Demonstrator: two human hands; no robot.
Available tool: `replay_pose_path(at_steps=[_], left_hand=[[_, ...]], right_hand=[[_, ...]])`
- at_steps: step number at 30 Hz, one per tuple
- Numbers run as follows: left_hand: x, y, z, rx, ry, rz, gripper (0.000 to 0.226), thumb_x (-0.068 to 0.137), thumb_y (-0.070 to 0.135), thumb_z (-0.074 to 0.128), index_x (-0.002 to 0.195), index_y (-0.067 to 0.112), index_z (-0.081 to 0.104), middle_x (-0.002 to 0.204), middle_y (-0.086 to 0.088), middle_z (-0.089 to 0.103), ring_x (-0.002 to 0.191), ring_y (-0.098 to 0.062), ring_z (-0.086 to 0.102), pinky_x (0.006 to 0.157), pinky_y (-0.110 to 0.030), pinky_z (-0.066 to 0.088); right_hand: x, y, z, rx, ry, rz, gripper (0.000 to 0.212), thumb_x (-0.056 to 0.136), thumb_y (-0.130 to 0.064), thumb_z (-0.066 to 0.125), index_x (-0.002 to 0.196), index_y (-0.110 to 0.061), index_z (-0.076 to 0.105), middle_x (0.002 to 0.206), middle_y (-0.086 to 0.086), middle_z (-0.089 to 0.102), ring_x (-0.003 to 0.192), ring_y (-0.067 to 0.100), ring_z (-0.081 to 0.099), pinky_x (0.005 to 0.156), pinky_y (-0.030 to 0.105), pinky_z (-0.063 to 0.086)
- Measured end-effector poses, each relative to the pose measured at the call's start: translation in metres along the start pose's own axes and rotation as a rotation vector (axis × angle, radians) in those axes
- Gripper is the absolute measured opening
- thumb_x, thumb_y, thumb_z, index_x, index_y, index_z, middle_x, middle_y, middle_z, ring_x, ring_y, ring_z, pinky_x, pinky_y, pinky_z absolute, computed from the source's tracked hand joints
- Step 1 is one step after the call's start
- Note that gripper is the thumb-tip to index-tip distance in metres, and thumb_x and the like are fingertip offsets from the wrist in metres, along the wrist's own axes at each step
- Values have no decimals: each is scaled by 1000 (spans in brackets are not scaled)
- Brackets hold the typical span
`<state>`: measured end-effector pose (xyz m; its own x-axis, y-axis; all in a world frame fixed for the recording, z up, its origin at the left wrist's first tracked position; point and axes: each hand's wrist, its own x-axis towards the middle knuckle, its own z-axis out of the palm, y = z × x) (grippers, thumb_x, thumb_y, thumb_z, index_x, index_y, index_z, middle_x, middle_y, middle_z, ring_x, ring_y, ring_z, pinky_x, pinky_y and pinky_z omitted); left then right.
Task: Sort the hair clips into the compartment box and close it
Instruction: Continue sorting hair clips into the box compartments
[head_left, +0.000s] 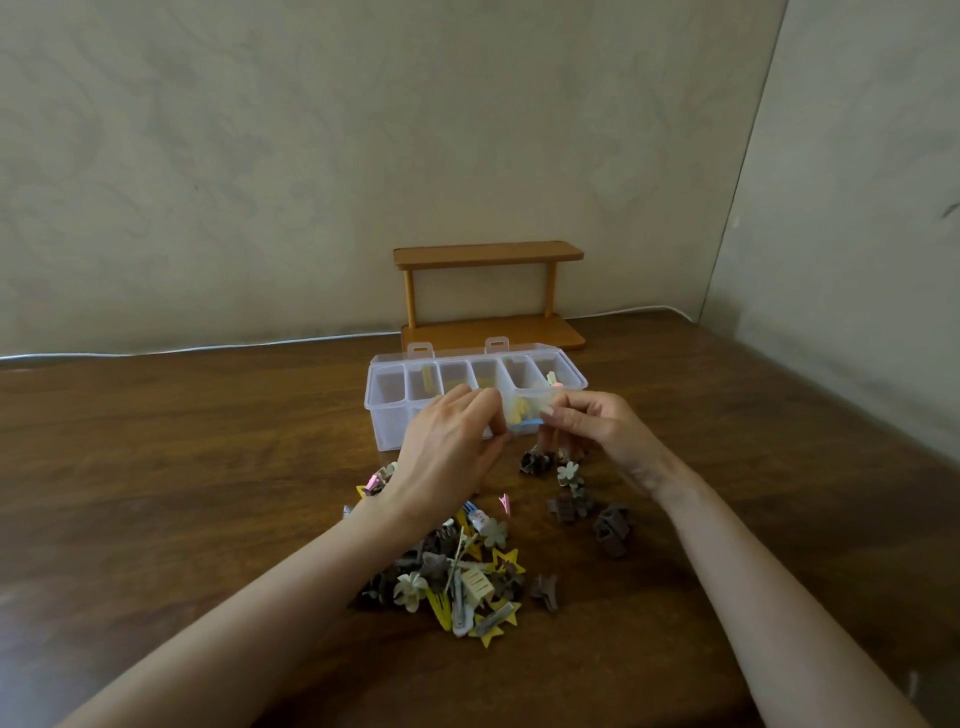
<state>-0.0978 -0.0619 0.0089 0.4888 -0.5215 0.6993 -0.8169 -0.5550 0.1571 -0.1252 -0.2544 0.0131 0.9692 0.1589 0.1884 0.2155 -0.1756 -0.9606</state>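
Visitor: Clips first. Where are the hair clips (457, 577)?

Watcher: Most lie in a loose heap on the desk (208, 467), toward its near edge, between the two forearms. A few brown claw clips (613, 527) sit apart, to the right of the heap. Only a handful show inside the compartment box (387, 421), so I judge the sorting barely begun.

Visitor: And the box?

Watcher: It sits toward the desk's far edge, about midway along it. Its lid (467, 353) lies open behind it, so every compartment can be reached from above. The box stands lengthwise just beyond the heap, which I take to keep each trip short.

Visitor: The hands?

Watcher: Both hover at the box's front wall, over its right half. The left hand (447, 452) has its fingers curled inward. The right hand (597, 426) faces it with fingertips drawn together. Something small may sit between them, but I cannot tell whether either hand grips a clip. My guess is they are working one clip together before dropping it in.

Visitor: Anything in the way?

Watcher: A wooden shelf (488, 254) stands just behind the lid, against the wall. The lid must swing forward, away from it, to close. A white cable (208, 347) runs along the desk's far edge. The claw clips near the right wrist could get nudged.
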Motion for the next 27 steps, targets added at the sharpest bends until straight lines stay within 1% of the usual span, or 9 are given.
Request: replay_pose_path(at_steps=[2,6,8,10,12,16,20,24,27], left_hand=[[-1,-1,-1,-7,-16,-10,21,74,12,73,77,14,52,76,5,56,68,-11,49,52,-22,39],[-4,-8,-6,-83,-66,-122,15,82,22,66,87,18,53,86,9,55,76,-8,53,61,-22,47],[-9,-15,-10,-108,-93,-188,13,86,24,62,92,22,51,90,11,56,78,-5,54,63,-17,45],[-18,-22,-14,-97,-131,-227,11,87,25,61,93,23,52,90,12,56,80,-4,53,65,-17,45],[-25,-28,-18,-75,-196,-279,9,87,25,61,93,22,55,89,12,57,83,-5,54,70,-22,47],[-25,-36,-26,-115,-401,-305,7,85,26,64,86,27,57,91,13,59,86,-3,53,71,-18,44],[-23,-39,-33,-145,-639,-241,6,86,28,62,91,26,64,97,12,57,92,-3,52,83,-25,47],[-25,-37,-34,-85,-650,-177,18,89,38,55,97,25,65,101,10,56,95,-5,49,84,-26,43],[-28,-33,-29,21,-645,-137,29,84,52,54,95,27,61,102,10,52,96,-7,46,82,-26,38]], right_hand=[[0,0,0,-19,-20,9,23,79,-30,69,81,-9,62,71,1,65,58,8,52,54,16,42],[1,3,0,-18,52,0,14,81,-20,64,83,-7,62,68,1,64,56,7,53,51,15,42],[2,4,0,-1,171,-49,6,85,-11,63,81,-7,63,65,0,63,54,5,55,49,14,43],[3,6,1,-36,339,-110,6,84,-9,65,78,-9,65,66,0,62,57,1,56,53,12,44],[6,9,1,-106,498,-148,6,84,-10,66,78,-10,66,70,2,63,57,-3,55,52,9,42],[17,10,1,-346,681,-164,3,85,-14,66,84,-12,67,75,-3,64,65,-2,57,53,7,42],[33,2,3,-718,688,-104,7,86,-24,66,85,-17,66,77,-7,63,69,7,57,50,15,35],[46,0,7,-907,637,-18,12,86,-30,64,85,-18,67,75,-7,61,71,12,59,49,21,35],[51,1,10,-946,628,-2,14,88,-31,62,92,-19,70,85,-4,68,81,14,63,57,24,39]])
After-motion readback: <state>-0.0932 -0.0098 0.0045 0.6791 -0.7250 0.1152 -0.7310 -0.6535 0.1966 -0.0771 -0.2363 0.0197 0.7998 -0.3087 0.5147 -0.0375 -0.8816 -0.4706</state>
